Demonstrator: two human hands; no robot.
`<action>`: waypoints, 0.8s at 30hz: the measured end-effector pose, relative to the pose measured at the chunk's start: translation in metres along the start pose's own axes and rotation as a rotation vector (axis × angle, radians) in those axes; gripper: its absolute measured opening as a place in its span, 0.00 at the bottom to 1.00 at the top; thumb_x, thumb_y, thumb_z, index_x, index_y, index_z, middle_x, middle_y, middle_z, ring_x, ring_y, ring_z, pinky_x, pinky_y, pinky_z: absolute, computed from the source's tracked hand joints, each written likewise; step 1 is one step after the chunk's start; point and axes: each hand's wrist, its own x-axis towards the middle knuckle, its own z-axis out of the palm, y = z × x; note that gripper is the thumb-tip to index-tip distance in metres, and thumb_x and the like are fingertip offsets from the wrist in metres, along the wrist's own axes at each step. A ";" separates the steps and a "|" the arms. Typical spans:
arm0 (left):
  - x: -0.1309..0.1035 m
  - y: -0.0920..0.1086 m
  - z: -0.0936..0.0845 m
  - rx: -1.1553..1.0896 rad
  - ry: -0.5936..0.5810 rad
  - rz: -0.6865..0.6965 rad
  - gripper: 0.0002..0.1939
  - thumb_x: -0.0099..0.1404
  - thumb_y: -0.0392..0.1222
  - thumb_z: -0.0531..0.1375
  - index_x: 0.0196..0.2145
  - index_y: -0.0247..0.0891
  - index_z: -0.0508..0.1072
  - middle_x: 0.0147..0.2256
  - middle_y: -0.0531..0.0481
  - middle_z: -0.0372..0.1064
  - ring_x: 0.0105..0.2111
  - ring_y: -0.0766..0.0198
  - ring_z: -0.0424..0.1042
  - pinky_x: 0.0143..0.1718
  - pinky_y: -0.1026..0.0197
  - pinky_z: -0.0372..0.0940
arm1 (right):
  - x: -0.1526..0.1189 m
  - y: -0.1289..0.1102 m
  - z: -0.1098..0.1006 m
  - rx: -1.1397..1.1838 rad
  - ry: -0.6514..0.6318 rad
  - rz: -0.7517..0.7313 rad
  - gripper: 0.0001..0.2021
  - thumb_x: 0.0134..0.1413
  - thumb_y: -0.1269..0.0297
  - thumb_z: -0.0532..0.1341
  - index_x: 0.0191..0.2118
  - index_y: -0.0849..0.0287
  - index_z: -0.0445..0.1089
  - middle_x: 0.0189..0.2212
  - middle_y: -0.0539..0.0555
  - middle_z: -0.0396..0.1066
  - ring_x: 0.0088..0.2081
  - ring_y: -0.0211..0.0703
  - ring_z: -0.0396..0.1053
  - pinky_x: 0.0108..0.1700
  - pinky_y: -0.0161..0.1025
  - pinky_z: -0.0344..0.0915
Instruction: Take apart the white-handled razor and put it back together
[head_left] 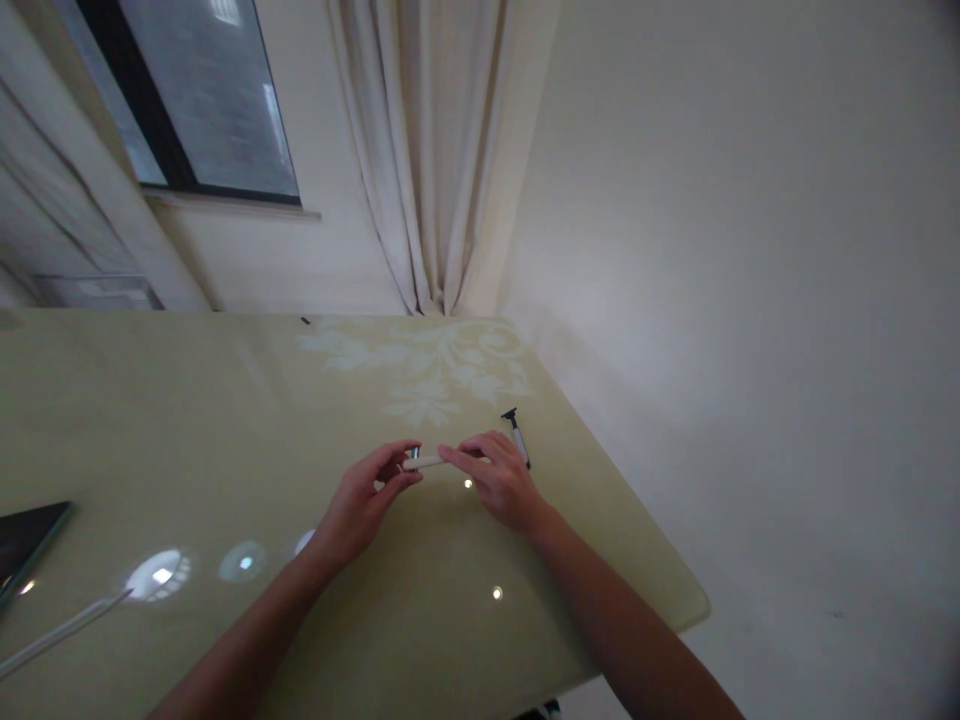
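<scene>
My left hand (369,498) pinches a small dark, shiny piece (415,453) between thumb and fingertips; its kind is too small to make out. A thin pale stick (429,462) is in the grip of my right hand (499,478), the forefinger stretched along it. The stick's left end meets the small piece at my left fingertips. Just beyond my right hand, a razor (516,432) with a black head and a grey-and-black handle lies on the glossy table (420,620).
A dark flat device (30,540) lies at the table's left edge, near a white cable (67,632). At the far edge is a small black object (305,320). A wall (735,300) runs along the right side; a curtain (427,150) hangs behind.
</scene>
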 end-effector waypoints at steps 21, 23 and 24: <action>0.000 0.008 0.000 0.083 0.136 0.126 0.18 0.64 0.47 0.66 0.51 0.43 0.77 0.34 0.53 0.74 0.31 0.64 0.72 0.36 0.63 0.68 | 0.001 -0.007 0.001 0.095 0.038 -0.004 0.26 0.68 0.77 0.52 0.66 0.48 0.67 0.42 0.56 0.72 0.43 0.45 0.66 0.46 0.42 0.68; -0.001 0.007 0.002 0.079 0.135 0.129 0.18 0.64 0.47 0.66 0.51 0.43 0.77 0.34 0.53 0.73 0.32 0.64 0.72 0.37 0.62 0.68 | 0.002 -0.008 0.001 0.075 0.052 0.010 0.25 0.69 0.77 0.52 0.65 0.48 0.68 0.41 0.57 0.72 0.42 0.45 0.66 0.46 0.43 0.68; -0.001 0.006 0.003 0.077 0.134 0.126 0.18 0.64 0.47 0.66 0.51 0.42 0.77 0.33 0.53 0.73 0.32 0.64 0.72 0.37 0.62 0.68 | 0.001 -0.008 0.000 0.069 0.067 0.020 0.25 0.69 0.77 0.52 0.64 0.48 0.69 0.41 0.57 0.72 0.43 0.45 0.66 0.47 0.43 0.68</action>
